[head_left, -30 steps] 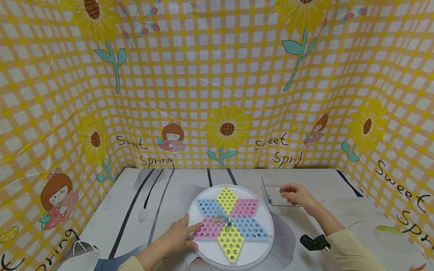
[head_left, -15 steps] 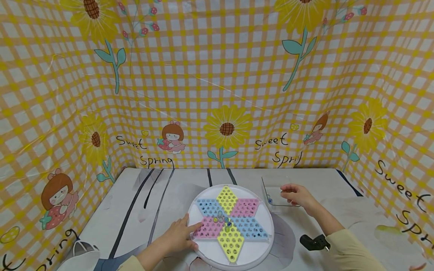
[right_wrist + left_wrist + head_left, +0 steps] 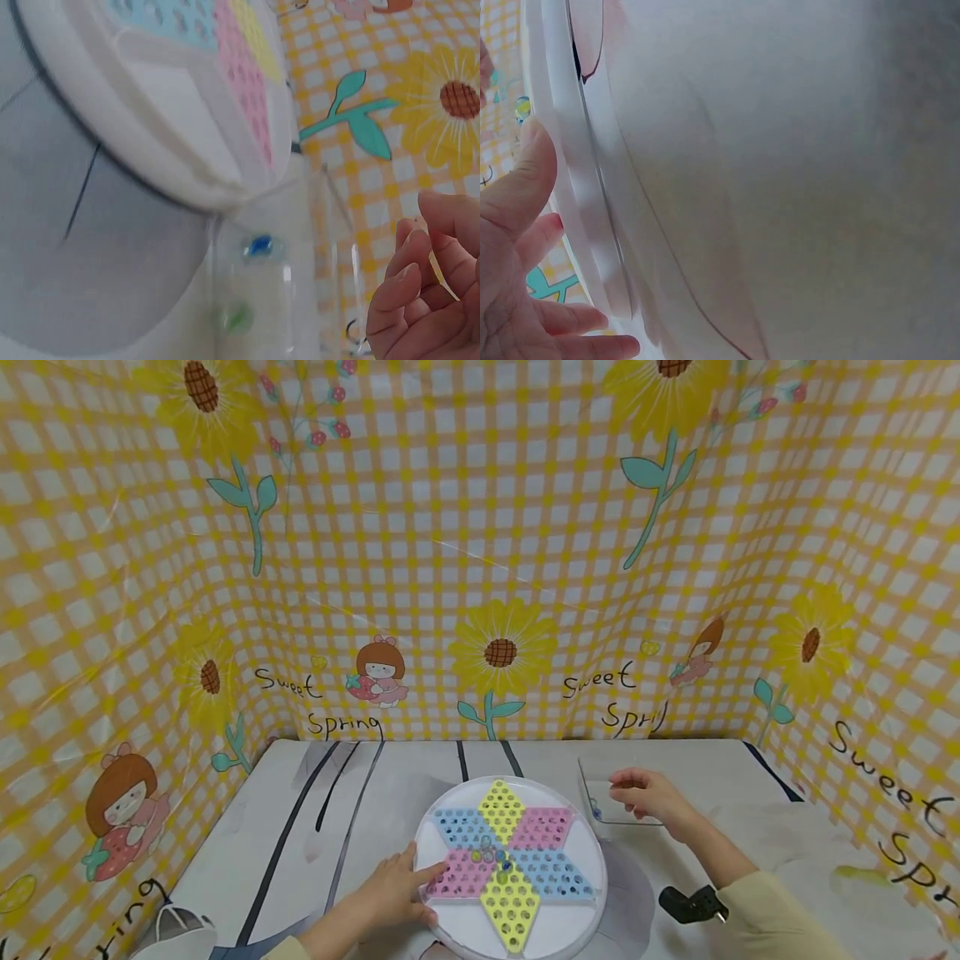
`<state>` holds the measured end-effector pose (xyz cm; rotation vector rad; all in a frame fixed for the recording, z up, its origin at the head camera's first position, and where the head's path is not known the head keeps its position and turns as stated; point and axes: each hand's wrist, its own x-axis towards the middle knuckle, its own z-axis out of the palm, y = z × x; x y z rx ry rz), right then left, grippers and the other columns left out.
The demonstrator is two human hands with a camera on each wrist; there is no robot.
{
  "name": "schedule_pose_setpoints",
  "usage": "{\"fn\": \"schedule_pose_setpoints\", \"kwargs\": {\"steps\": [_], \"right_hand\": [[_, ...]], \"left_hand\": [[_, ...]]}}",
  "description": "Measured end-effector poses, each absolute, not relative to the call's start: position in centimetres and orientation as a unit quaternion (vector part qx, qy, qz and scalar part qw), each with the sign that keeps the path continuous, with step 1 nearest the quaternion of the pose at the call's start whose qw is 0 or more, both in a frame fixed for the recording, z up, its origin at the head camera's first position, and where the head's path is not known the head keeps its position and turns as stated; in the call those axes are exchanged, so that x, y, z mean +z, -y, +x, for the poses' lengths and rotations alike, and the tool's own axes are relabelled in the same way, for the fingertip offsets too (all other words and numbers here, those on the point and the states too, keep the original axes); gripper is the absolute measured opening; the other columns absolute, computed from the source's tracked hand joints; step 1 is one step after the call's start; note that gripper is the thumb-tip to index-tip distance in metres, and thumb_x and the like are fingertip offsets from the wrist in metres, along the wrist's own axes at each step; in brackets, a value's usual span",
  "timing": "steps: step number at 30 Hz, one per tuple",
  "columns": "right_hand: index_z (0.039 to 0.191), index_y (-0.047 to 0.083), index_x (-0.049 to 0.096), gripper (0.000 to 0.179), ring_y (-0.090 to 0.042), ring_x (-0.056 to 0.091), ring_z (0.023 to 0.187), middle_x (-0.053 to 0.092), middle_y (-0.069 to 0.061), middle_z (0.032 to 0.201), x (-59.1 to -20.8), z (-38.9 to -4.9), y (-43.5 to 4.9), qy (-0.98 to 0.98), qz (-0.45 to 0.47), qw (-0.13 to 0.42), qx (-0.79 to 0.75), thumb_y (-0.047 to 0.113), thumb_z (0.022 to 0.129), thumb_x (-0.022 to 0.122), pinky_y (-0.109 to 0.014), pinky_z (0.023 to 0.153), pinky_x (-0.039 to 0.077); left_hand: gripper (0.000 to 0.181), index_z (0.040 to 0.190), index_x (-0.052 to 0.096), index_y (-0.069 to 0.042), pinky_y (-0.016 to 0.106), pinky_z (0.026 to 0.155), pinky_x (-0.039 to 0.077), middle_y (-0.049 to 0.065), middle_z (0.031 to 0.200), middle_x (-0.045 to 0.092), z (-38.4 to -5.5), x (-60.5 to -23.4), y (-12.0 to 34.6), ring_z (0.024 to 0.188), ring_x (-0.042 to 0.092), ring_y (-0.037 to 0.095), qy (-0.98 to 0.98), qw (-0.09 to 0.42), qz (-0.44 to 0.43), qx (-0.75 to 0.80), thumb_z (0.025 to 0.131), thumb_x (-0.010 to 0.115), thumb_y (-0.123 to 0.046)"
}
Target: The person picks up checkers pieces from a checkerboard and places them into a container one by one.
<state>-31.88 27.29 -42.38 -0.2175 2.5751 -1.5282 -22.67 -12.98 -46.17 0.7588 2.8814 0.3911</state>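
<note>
A round white plastic board with a six-pointed star of yellow, pink and blue perforated sections point(image 3: 562, 923) lies on the near middle of the white table with dark printed lines point(image 3: 315, 868). The left hand point(image 3: 392, 892) is spread with its fingers extended, touching the board's left edge, its index finger reaching onto the near-left pink section. A small cluster of clear glass marbles with coloured cores point(image 3: 488, 855) sits at the star's centre.

To the right of the board, toward the far side, stands a clear rectangular tray point(image 3: 630, 823); the right wrist view shows a blue marble point(image 3: 260, 246) and a blurred green marble point(image 3: 238, 319) in it. The right hand point(image 3: 648, 795) is over the tray, fingers bent and thumb close to them; whether anything is between the fingertips cannot be told. A black curved object point(image 3: 692, 904) lies near the right sleeve point(image 3: 780, 917).
</note>
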Motion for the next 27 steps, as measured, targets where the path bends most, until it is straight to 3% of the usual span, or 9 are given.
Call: {"fn": "schedule_pose_setpoints", "kwargs": {"steps": [10, 22, 27], "right_hand": [[0.1, 0.006, 0.052, 0.038, -0.02, 0.048, 0.069, 0.055, -0.008, 0.089, -41.2, -30.0, -21.4, -0.853, -0.126, 0.1, -0.496, 0.03, 0.073, 0.062, -0.032, 0.054, 0.045], [0.097, 0.003, 0.055, 0.029, -0.014, 0.045, 0.062, 0.053, -0.003, 0.079, -44.3, -28.7, -15.9, -0.843, -0.148, 0.183, -0.484, 0.017, 0.072, 0.062, -0.026, 0.049, 0.042], [0.092, 0.005, 0.057, 0.024, -0.013, 0.044, 0.062, 0.054, -0.002, 0.077, -45.4, -28.0, -14.4, -0.843, -0.178, 0.192, -0.469, 0.016, 0.071, 0.064, -0.023, 0.048, 0.04]], "left_hand": [[0.069, 0.124, 0.04, -0.026, 0.052, 0.087, 0.029, 0.033, 0.124, 0.028, -22.2, -46.0, 12.9, 0.105, 0.037, 0.046, -0.955, 0.066, 0.26, 0.126, 0.061, 0.056, -0.051], [0.07, 0.125, 0.039, -0.024, 0.052, 0.086, 0.03, 0.034, 0.124, 0.026, -22.3, -45.6, 12.8, 0.104, 0.037, 0.047, -0.953, 0.061, 0.269, 0.125, 0.063, 0.056, -0.051], [0.07, 0.124, 0.04, -0.024, 0.052, 0.087, 0.029, 0.034, 0.124, 0.027, -22.1, -45.7, 12.8, 0.104, 0.037, 0.046, -0.955, 0.062, 0.261, 0.123, 0.062, 0.056, -0.051]]}}
